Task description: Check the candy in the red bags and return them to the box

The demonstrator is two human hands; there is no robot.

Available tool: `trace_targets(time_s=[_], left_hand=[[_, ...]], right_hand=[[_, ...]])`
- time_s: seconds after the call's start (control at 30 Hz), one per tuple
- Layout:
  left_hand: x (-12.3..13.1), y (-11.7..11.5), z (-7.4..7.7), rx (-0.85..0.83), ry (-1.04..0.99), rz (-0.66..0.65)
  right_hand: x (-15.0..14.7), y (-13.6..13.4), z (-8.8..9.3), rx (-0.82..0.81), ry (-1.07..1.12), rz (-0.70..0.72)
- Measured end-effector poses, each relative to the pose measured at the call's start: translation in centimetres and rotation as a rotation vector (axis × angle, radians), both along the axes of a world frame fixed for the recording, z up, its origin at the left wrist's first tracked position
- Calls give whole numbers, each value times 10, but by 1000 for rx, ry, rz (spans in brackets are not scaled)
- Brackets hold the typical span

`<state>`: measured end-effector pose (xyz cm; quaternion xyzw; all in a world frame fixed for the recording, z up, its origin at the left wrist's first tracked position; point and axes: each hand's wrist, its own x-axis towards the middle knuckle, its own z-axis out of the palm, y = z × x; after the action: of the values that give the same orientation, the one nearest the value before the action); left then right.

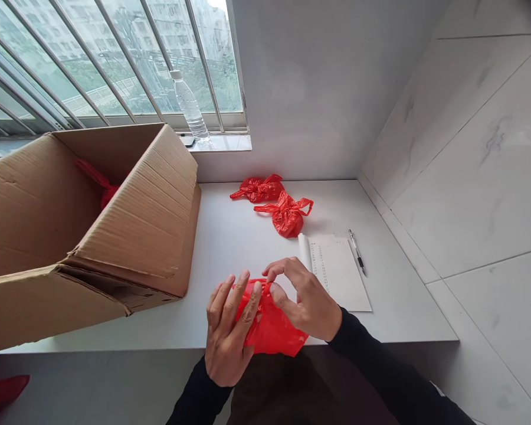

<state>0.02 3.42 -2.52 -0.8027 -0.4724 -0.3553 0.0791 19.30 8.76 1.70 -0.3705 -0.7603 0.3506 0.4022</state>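
A red plastic bag (277, 333) lies at the table's front edge, its lower part hanging slightly over. My left hand (230, 330) rests against the bag's left side, fingers stretched out and spread. At the bag's gathered top, the thumb and forefinger of my right hand (305, 301) come together in a pinch on the plastic. What is inside the bag cannot be seen. Farther back sit two knotted red bags, one nearer (288, 218) with loop handles out and one behind it (261, 189).
A large open cardboard box (159, 236) stands on the left with something red (108, 195) inside. Right of my hands lie a notepad (343, 271) and a pen (357, 252). A water bottle (189, 109) stands on the sill of the barred window. Tiled wall (478, 177) bounds the right.
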Motion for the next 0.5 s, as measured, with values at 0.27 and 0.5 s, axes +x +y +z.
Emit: trace_targets(time_s=[0.27, 0.5], left_hand=[[-42, -37, -36, -286, 39, 96], [-19, -30, -27, -345, -67, -57]], right_hand=[[24, 4, -47, 17, -233, -231], [6, -10, -38, -267, 2, -120]])
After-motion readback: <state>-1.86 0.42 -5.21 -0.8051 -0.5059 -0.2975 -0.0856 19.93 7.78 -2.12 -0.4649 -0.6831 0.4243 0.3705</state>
